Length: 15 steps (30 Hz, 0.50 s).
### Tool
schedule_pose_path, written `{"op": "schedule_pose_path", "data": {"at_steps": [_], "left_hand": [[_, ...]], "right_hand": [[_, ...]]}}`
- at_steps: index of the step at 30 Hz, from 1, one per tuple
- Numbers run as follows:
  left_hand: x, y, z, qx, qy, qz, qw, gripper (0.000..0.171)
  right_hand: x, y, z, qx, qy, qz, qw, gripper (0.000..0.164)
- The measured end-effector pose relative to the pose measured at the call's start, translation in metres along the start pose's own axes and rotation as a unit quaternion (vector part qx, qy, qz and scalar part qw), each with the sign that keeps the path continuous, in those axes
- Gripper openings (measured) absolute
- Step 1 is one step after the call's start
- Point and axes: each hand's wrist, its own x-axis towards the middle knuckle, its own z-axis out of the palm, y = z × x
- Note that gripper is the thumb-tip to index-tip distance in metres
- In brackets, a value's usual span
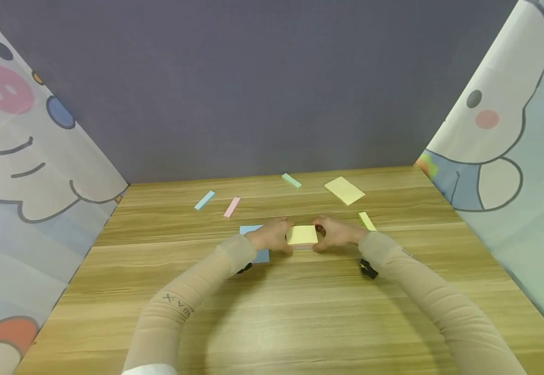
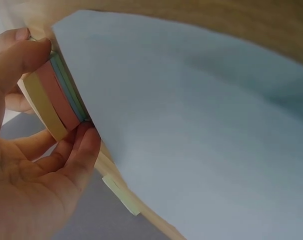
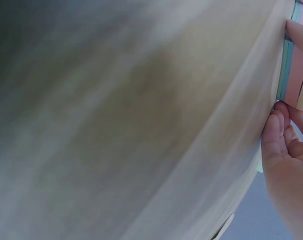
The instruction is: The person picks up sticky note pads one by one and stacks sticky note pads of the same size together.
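Note:
A stack of square sticky notes (image 1: 302, 235), yellow on top, lies on the wooden table between both hands. The left wrist view shows its layers (image 2: 54, 97) of yellow, pink, blue and green. My left hand (image 1: 275, 235) grips the stack's left side, thumb at the near edge and fingers at the far one. On the opposite side my right hand (image 1: 338, 233) holds it with thumb and curled fingertips; in the right wrist view those fingertips (image 3: 277, 117) meet the stack's lower corner close to the tabletop. Under the left wrist lies a blue square pad (image 1: 263, 256), partly hidden.
Narrow note strips lie farther back: blue (image 1: 204, 200), pink (image 1: 231, 207) and green (image 1: 291, 180). A pale yellow square pad (image 1: 344, 190) sits at the back right, with a yellow strip (image 1: 367, 221) by the right wrist. A dark grey panel (image 1: 272, 88) borders the table's back.

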Motion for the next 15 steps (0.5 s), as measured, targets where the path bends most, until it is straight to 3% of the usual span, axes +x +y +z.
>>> {"op": "schedule_pose_path", "data": {"at_steps": [15], "left_hand": [[-0.008,-0.0069,-0.0065,-0.051,-0.007,0.015,0.9986,0.075]], "right_hand": [[-0.0011,0.0011,0.0002,0.028,-0.002,-0.001,1.0,0.065]]}}
